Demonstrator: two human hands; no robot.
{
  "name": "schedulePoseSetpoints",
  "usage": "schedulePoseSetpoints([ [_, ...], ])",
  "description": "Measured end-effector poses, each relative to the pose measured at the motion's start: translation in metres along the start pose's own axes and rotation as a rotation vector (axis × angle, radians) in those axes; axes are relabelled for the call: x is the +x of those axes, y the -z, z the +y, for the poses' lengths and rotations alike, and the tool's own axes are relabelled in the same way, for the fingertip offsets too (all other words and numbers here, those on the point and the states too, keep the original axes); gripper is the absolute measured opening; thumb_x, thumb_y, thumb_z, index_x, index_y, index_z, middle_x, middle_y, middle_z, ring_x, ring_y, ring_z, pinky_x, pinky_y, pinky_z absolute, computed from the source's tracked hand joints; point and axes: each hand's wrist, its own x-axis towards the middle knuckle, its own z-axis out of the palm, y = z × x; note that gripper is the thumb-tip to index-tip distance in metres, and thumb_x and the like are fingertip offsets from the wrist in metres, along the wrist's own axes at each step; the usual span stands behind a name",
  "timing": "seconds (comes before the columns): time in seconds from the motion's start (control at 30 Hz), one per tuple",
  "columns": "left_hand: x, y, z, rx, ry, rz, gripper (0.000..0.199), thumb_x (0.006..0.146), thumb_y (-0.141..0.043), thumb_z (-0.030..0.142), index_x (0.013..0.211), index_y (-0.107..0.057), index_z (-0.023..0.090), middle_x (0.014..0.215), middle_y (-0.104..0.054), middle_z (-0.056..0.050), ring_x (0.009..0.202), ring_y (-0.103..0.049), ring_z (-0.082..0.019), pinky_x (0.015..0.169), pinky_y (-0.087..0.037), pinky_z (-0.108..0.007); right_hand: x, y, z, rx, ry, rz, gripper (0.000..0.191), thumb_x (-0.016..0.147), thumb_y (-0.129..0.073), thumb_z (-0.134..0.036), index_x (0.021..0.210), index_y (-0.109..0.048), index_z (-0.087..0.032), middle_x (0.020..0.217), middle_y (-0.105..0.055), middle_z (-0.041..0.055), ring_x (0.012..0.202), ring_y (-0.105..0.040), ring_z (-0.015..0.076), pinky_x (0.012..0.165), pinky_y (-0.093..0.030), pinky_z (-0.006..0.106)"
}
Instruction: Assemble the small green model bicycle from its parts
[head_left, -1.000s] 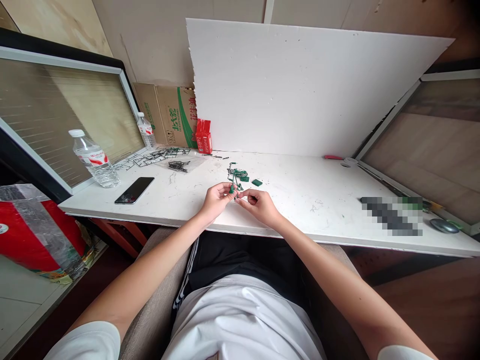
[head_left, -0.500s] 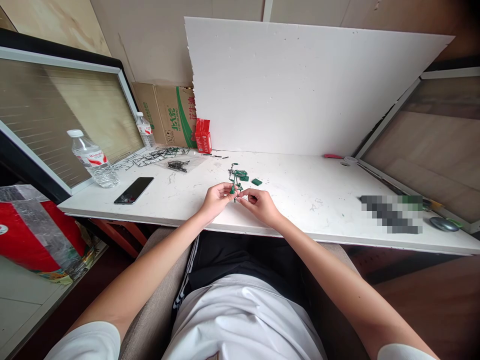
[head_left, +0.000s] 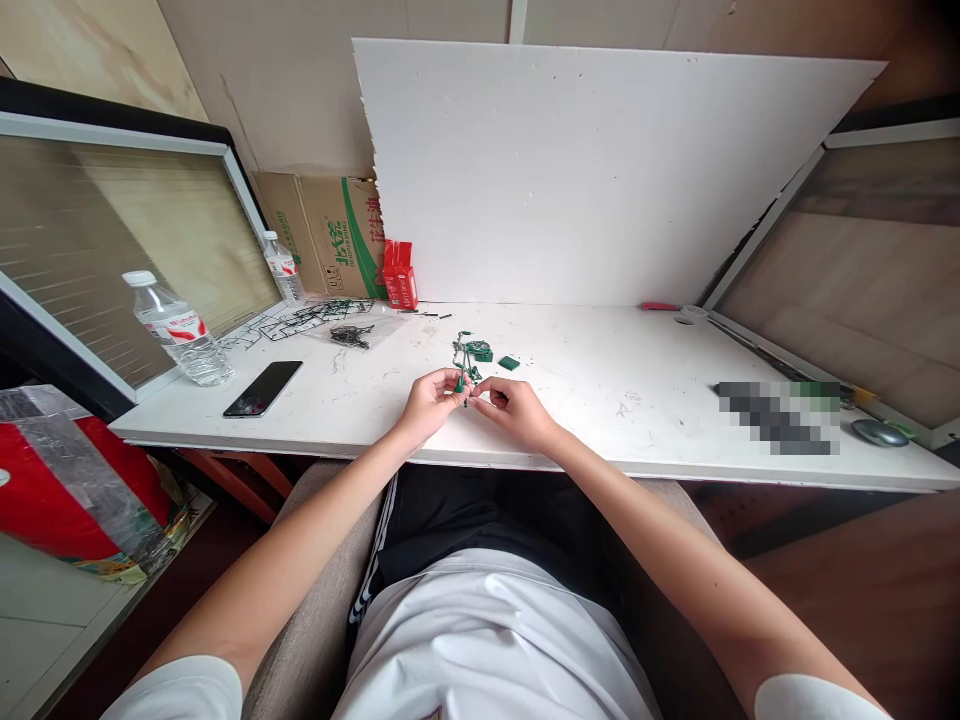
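Observation:
Near the front edge of the white table (head_left: pixel 585 400), my left hand (head_left: pixel 433 402) pinches a small green plastic piece (head_left: pixel 460 384) between thumb and fingers. My right hand (head_left: pixel 514 410) is closed beside it, its fingertips meeting at the same piece; what they grip is too small to make out. Just beyond my fingers lie several green parts (head_left: pixel 478 350) in a loose cluster. A flat green block (head_left: pixel 509 363) rests to the right of them.
At the left are a black phone (head_left: pixel 262 389), a water bottle (head_left: pixel 180 330), a second bottle (head_left: pixel 283 268), dark part frames (head_left: pixel 292 320) and a clear bag (head_left: pixel 360 332). A red box (head_left: pixel 400 274) and a cardboard box (head_left: pixel 322 235) stand behind. A mouse (head_left: pixel 880 432) lies far right.
The camera view has shifted and tilted slightly. Both hands stay together at the green piece, with little visible movement of the fingers.

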Motion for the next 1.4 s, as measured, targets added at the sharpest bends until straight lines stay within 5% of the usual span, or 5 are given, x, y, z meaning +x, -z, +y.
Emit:
schedulePoseSetpoints([
  [0.33,0.0,-0.001,0.003,0.016,-0.023,-0.007,0.029,0.074,-0.086,0.034,0.09,-0.071,0.015,0.093,-0.07,-0.006,0.09,-0.063,-0.018,0.083,-0.052,-0.029,0.001,-0.001,0.005,-0.001,0.008,-0.027,0.034,0.1,-0.06,-0.052,0.104,-0.072,-0.021,0.061,-0.044,-0.0057,0.057,-0.036,0.0126,0.06,-0.031,0.027],
  [0.6,0.001,0.001,0.001,0.016,-0.04,0.086,0.027,0.074,-0.085,0.029,0.09,-0.068,0.015,0.095,-0.07,-0.007,0.089,-0.063,-0.017,0.085,-0.051,-0.029,-0.002,0.006,0.006,0.169,-0.06,0.103,0.048,0.11,-0.024,-0.045,0.136,-0.056,-0.021,0.069,-0.055,-0.0002,0.069,-0.054,0.0204,0.071,-0.044,0.033],
  [0.93,0.005,0.005,-0.007,0.061,-0.059,0.135,0.025,0.071,-0.084,0.026,0.088,-0.069,0.015,0.091,-0.071,-0.007,0.085,-0.064,-0.017,0.081,-0.054,-0.03,0.004,0.014,0.029,0.366,-0.137,0.123,0.059,0.106,-0.042,-0.053,0.155,-0.027,-0.024,0.096,-0.072,0.0074,0.095,-0.066,0.0251,0.073,-0.054,0.036],
  [1.17,0.007,0.008,-0.016,0.099,-0.099,0.131,0.018,0.074,-0.078,0.019,0.089,-0.069,0.015,0.089,-0.072,-0.007,0.081,-0.065,-0.016,0.079,-0.054,-0.03,0.007,0.015,0.025,0.431,-0.018,0.16,0.037,0.106,-0.048,-0.06,0.104,-0.059,-0.025,0.135,-0.071,0.0127,0.131,-0.062,0.0265,0.108,-0.047,0.047],
  [1.4,0.011,0.013,-0.03,0.158,-0.16,0.149,0.014,0.077,-0.07,0.013,0.091,-0.071,0.016,0.092,-0.072,-0.007,0.084,-0.066,-0.017,0.079,-0.053,-0.029,0.014,0.016,0.026,0.355,-0.147,0.267,0.049,0.09,-0.067,-0.069,0.088,-0.075,-0.022,0.109,-0.076,0.0116,0.103,-0.067,0.0271,0.087,-0.053,0.039],
])
